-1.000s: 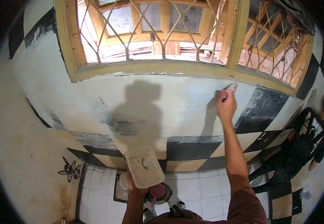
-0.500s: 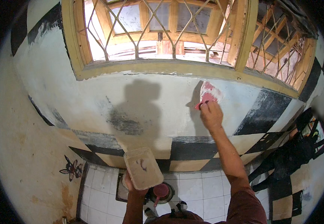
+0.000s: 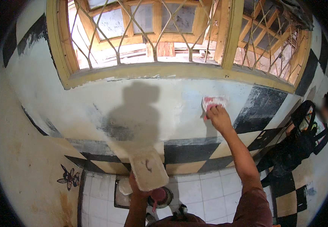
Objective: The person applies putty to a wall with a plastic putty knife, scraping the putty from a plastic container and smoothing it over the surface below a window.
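Observation:
My right hand point(image 3: 220, 120) grips a red putty spreader point(image 3: 214, 101) smeared with white paste. Its wide blade lies against the whitish wall point(image 3: 182, 109), a little below the wooden window frame. Lower down, my left hand point(image 3: 134, 185) holds a beige rectangular tub point(image 3: 148, 172) from its side and underneath, so most of its fingers are hidden. The tub is tilted toward me, with a dark streak on its pale inside. Faint dark squares show through a pale coating left of the spreader, and a darker square point(image 3: 260, 108) lies to its right.
Above is a barred window point(image 3: 156, 72) with a yellow frame. A red dipper point(image 3: 159, 195) rests on a round container by my feet on the white tiled floor point(image 3: 186, 191). A dark square tray point(image 3: 122, 195) lies beside it. Another person in black point(image 3: 290, 151) stands at the right.
The spreader has moved right and slightly down along the wall, and its blade has turned so its wide edge faces up. My view has shifted slightly right. The tub remains in my left hand.

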Motion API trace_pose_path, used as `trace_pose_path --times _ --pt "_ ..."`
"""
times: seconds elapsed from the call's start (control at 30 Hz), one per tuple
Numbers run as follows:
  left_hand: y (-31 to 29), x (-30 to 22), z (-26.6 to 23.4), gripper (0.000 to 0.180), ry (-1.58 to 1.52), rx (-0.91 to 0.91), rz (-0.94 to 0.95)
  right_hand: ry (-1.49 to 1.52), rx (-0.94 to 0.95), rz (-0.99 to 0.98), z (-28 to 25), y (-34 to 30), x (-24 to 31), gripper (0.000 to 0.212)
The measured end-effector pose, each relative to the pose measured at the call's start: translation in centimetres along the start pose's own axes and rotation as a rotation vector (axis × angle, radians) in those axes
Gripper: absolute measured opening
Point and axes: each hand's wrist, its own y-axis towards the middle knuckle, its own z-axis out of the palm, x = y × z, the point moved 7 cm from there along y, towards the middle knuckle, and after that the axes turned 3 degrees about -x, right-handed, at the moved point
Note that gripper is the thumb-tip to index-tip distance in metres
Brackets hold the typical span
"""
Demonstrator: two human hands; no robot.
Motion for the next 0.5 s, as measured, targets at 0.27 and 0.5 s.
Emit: trace_pose_path --times 0.27,0.5 --pt "0.0 0.4 4.0 0.048 -0.582 0.081 -0.239 -0.093 -0.004 0.127 -3.7 0.3 -4.8 0.009" --pt "0.6 0.1 4.1 0.050 -0.584 -0.002 -0.247 -0.125 -0.210 0.100 -6.4 -2.8 -3.4 0.013"
